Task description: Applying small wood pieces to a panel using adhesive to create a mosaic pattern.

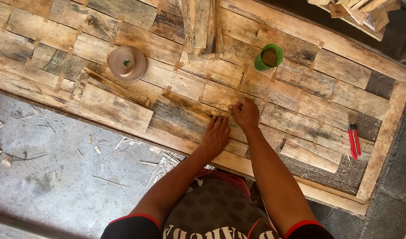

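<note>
A: Where are the 2 hands?
B: Both near the panel's (123, 110) near edge. The left hand (215, 137) lies flat on a board (180, 119), fingers together. The right hand (246, 113) is curled just beside it, pinching at a seam; I cannot tell what it holds.
A: And around them?
B: Tape roll (128, 63) far left, green cup (269, 57) far, red pliers (354, 140) right.

Head camera, steep downward view
It looks from above the person, close over both hands (229, 126), facing the wooden panel (300, 44) ahead
</note>
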